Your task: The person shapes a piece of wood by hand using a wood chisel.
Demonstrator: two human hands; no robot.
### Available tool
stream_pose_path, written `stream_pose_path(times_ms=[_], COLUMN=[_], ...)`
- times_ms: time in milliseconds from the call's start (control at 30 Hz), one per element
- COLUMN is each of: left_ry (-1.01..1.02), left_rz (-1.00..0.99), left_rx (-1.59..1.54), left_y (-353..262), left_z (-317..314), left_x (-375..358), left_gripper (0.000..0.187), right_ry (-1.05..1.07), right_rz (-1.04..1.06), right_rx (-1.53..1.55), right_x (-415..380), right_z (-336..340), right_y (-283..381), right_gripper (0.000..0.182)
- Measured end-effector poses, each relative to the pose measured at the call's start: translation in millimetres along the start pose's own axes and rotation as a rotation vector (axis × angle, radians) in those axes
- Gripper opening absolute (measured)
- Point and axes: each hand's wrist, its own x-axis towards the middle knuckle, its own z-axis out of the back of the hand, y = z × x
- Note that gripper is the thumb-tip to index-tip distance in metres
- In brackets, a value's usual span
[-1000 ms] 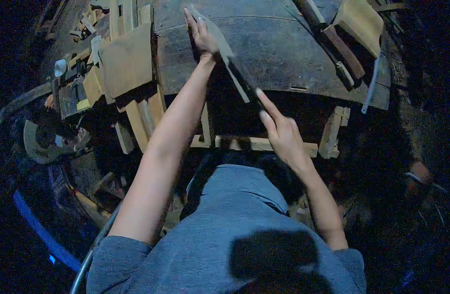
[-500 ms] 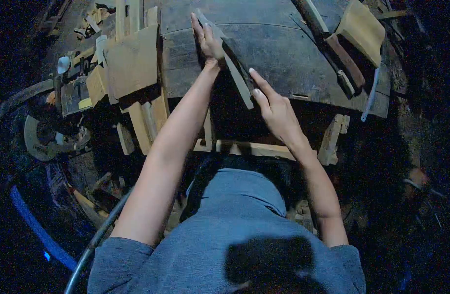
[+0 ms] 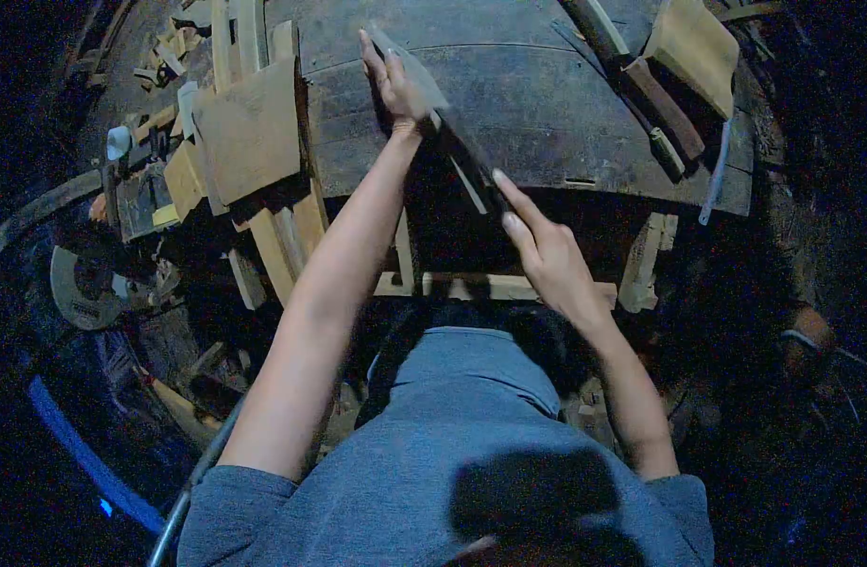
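Two hands, left hand [image 3: 393, 83] and right hand [image 3: 547, 255], each press flat-fingered on one long blade [image 3: 443, 118] across one workbench [image 3: 566, 104].

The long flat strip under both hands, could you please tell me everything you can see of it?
The strip is long, thin and flat, grey along its pale face and dark toward the near end; whether it is wood or metal is unclear. It lies slanted across the dark, worn wooden table, its far end on the tabletop and its near end past the table's front edge. The left hand presses flat on its far end, and the right hand touches its near end with outstretched fingers.
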Motion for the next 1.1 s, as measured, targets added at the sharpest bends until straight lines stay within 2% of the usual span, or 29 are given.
stream_pose_path(times_ms=[67, 167, 200, 333, 400, 433, 500, 633, 667, 700, 733, 767, 800, 833, 900, 967, 1033, 1100], left_ry=[-0.018, -0.015, -0.012, 0.017, 0.014, 0.012, -0.025, -0.062, -0.024, 0.012, 0.006, -0.008, -0.021, -0.022, 0.045, 0.201, 0.219, 0.213], left_rz=[0.020, 0.081, 0.048, -0.079, -0.120, -0.150, 0.051, 0.034, -0.056, -0.145, -0.150, -0.076, -0.001, -0.005, 0.041, 0.053, 0.079, 0.298], left_rx=[-0.041, -0.111, -0.033, 0.162, 0.272, 0.325, 0.047, -0.018, 0.080, 0.180, 0.177, 0.244, 0.309, 0.302, 0.440, 0.401, 0.456, 0.216], left_y=[10, 7, -2, 6, 10, 2, -17, 16, 33, 40, 30, 20, 3, -21, -67, -82, -83, -93], left_z=[4, -1, -1, 0, 3, 3, -2, -2, 2, 4, 4, 5, 6, 6, 9, 18, 25, 32], left_x=[-7, -5, -7, 0, -3, -3, -6, 0, 2, 4, 3, 0, -6, -17, -56, -92, -100, -97], left_gripper=[0.054, 0.054, 0.054, 0.054, 0.053, 0.053, 0.053, 0.054, 0.057, 0.060, 0.060, 0.068, 0.077, 0.077, 0.094, 0.099, 0.096, 0.093], right_ry=[0.035, 0.024, -0.087, -0.079, -0.200, -0.196, -0.300, -0.415, -0.342, -0.347, -0.451, -0.554, -0.565, -0.602, -0.625, -0.582, -0.472, -0.404], right_rz=[-0.048, -0.006, 0.143, 0.131, 0.160, 0.168, -0.018, 0.088, -0.030, -0.024, 0.097, 0.218, 0.219, 0.263, 0.340, 0.372, 0.329, 0.303], right_rx=[0.006, -0.006, -0.006, -0.015, -0.128, -0.139, -0.333, -0.649, -0.674, -0.680, -0.743, -0.806, -0.745, -0.664, -0.577, -0.531, -0.479, -0.372], right_x=[-10, 22, 43, 104, 107, 105, 102, 95, 87, 80, 74, 68, 55, 45, 20, -4, -21, -30], right_z=[-1, 2, -9, -10, -6, -1, 15, 26, 28, 25, 20, 17, 12, 4, -11, -28, -45, -60], right_y=[-3, 5, -7, -11, -30, -35, -45, -73, -61, -62, -66, -69, -59, -58, -50, -51, -56, -67], right_gripper=[0.045, 0.045, 0.045, 0.045, 0.046, 0.046, 0.050, 0.056, 0.059, 0.059, 0.061, 0.062, 0.065, 0.062, 0.060, 0.059, 0.058, 0.053])
